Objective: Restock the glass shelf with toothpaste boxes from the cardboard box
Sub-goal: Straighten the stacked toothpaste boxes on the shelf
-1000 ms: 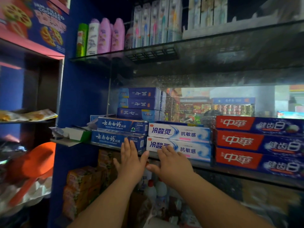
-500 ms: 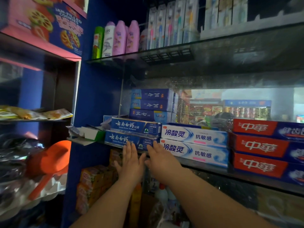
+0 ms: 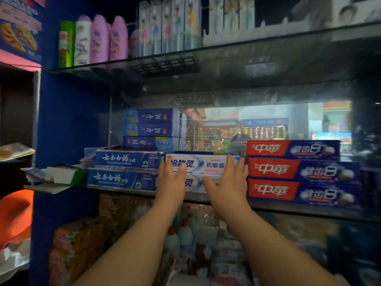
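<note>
Two white toothpaste boxes point(image 3: 206, 164) lie stacked in the middle of the glass shelf point(image 3: 288, 209). My left hand point(image 3: 170, 182) lies flat against their left end, fingers apart. My right hand point(image 3: 228, 182) presses flat on their right part, fingers spread. Neither hand grips a box. Two blue toothpaste boxes point(image 3: 123, 168) are stacked to the left. Three red-and-blue toothpaste boxes point(image 3: 303, 172) are stacked to the right. The cardboard box is out of sight.
Three dark blue boxes point(image 3: 150, 129) are piled behind the front row. A torn green-and-white carton point(image 3: 59, 176) sits at the shelf's left end. Bottles point(image 3: 99, 40) and toothbrush packs point(image 3: 167, 25) stand on the upper glass shelf. Yellow packets point(image 3: 78, 244) and bottles fill the space below.
Both hands have moved right and up, from the seam between the blue and white boxes onto the front of the white stack, and have spread apart.
</note>
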Motion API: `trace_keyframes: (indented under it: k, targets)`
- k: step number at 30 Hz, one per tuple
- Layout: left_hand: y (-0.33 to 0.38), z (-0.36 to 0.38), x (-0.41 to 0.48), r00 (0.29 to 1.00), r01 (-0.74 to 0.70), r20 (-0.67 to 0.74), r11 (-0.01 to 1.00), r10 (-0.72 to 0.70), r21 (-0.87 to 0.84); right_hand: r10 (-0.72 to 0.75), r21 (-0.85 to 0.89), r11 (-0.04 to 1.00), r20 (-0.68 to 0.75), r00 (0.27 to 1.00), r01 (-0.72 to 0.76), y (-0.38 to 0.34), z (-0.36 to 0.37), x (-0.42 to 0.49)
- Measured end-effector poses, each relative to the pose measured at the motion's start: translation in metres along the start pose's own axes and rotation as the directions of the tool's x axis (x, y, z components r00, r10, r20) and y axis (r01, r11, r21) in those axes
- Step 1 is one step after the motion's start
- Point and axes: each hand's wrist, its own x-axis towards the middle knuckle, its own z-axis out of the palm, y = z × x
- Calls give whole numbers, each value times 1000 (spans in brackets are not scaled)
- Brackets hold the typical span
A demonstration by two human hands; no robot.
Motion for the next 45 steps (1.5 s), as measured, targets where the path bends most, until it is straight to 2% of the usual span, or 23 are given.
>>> trace_keyframes:
  k: [3, 6, 13, 19, 27, 36, 45]
  targets:
    - [-2, 8, 18, 985, 175, 0, 984, -175, -45, 45, 106, 993, 28, 999, -48, 11, -3, 1]
    - [-3, 16, 33, 969, 243, 0, 958, -246, -153, 71, 175, 981, 67, 995, -82, 16, -2, 2]
    - [-2, 26, 41, 933, 348, -96, 937, -346, 2, 108, 311, 940, 117, 987, -140, 18, -4, 12]
    - [-7, 30, 45, 933, 345, -112, 939, -342, 4, 151, 312, 930, 160, 975, -195, 19, -4, 20]
    - [-10, 31, 39, 954, 296, -83, 950, -288, 102, 206, 252, 934, 198, 958, -253, 15, -5, 26]
    - [-7, 29, 31, 969, 248, -40, 964, -245, 94, 202, 236, 939, 206, 957, -249, 11, -11, 19]
    - [6, 16, -20, 992, 91, 77, 992, -97, 85, 18, 257, 964, 208, 978, -72, 14, -17, -26]
